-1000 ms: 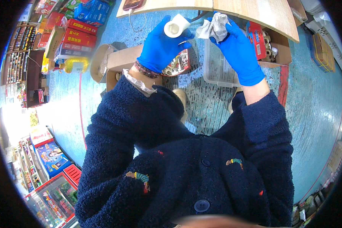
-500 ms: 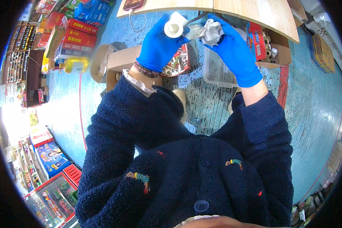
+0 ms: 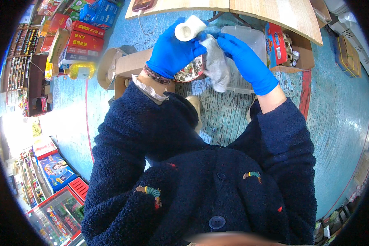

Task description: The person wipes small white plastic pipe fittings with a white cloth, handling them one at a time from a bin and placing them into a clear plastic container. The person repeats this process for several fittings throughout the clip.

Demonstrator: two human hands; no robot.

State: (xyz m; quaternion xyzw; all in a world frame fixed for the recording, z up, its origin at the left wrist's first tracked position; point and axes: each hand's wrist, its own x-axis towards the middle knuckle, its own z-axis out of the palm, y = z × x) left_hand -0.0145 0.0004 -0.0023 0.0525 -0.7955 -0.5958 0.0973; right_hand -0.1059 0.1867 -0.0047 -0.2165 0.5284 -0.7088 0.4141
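A short white plastic pipe fitting (image 3: 196, 26) is tilted in my left hand (image 3: 168, 53), whose fingers are wrapped round it with its round opening facing me. Below the fitting a grey-white cloth (image 3: 217, 67) hangs down, its upper end close by my left thumb. My right hand (image 3: 246, 59) is at the cloth's upper right side, fingers bent and pressed together against it; the exact grip is partly hidden. Both hands wear blue gloves.
A wooden tabletop (image 3: 270, 14) lies ahead, with a phone (image 3: 143, 4) on a cable. Under my hands are a round container of small fittings (image 3: 190, 70) and a clear plastic bin (image 3: 244, 88). An open cardboard box (image 3: 303, 61) holds more fittings at right. Stacked goods (image 3: 84, 41) stand at left.
The cloth, bunched in my right hand before, now hangs down loose. My right hand has come lower. The fitting has tilted and moved slightly in my left hand.
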